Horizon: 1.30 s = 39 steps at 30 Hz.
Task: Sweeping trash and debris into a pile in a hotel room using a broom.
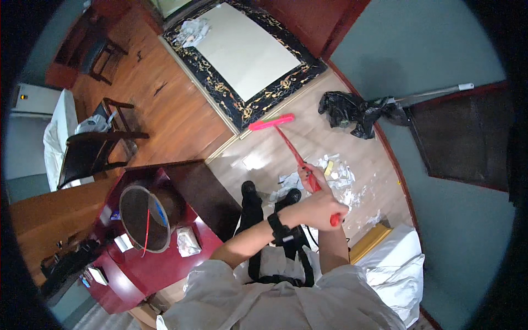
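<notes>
My left hand (319, 211) is closed around the top end of the handle of a red broom (291, 144). A dark watch-like band circles that wrist. Lower on the same handle, my right hand (312, 178) grips it. The pink broom head (272, 122) is out ahead of me, beside the pale edging of a black-and-gold patterned floor border. Torn white paper scraps (340, 177) lie scattered on the wood-look floor (264, 159) around my shoes. More crumpled scraps (193, 32) form a heap on the far corner of the pale floor panel (247, 49).
A black plastic bag (344, 111) lies by the right wall, near a long-handled dark dustpan (462, 140). On my left, a glossy red desk (165, 268) carries a mesh bin (144, 218) and a tissue pack (188, 241). Chairs (97, 144) stand beyond it. White sacks (392, 272) sit at my right.
</notes>
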Motion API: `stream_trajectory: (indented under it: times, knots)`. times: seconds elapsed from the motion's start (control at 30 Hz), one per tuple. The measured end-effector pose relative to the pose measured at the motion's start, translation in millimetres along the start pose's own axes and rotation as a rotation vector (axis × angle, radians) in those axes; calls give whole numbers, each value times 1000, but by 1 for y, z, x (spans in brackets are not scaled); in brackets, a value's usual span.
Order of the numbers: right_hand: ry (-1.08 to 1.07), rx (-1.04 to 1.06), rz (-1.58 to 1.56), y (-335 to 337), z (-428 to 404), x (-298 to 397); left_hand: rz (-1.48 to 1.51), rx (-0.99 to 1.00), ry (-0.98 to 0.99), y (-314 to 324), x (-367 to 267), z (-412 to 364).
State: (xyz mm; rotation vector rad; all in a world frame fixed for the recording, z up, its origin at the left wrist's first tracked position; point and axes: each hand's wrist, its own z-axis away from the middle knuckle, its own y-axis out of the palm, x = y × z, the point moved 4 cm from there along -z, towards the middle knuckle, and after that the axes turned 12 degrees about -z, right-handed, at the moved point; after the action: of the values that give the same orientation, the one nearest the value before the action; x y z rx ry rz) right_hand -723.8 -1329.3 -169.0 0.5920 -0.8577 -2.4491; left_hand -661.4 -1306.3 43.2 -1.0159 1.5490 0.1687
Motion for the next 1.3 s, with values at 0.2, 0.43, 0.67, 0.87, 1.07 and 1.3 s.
stream_trajectory:
  times: [0.2, 0.43, 0.67, 0.87, 1.07, 1.3]
  knots:
    - [-24, -82, 149, -99, 102, 16, 129, 290, 60, 105, -54, -26]
    - [-28, -148, -109, -155, 198, 10, 156, 522, 139, 167, -119, -42]
    - [-62, -494, 653, -74, 217, -11, 225, 402, 79, 138, -145, -36]
    - [121, -216, 766, -40, 149, -15, -121, 52, -160, 119, -110, -33]
    - [270, -154, 936, -72, 60, 0, -210, -227, -496, 120, -37, -35]
    - [114, -60, 788, -146, 113, 71, -212, 71, -294, 184, -37, -87]
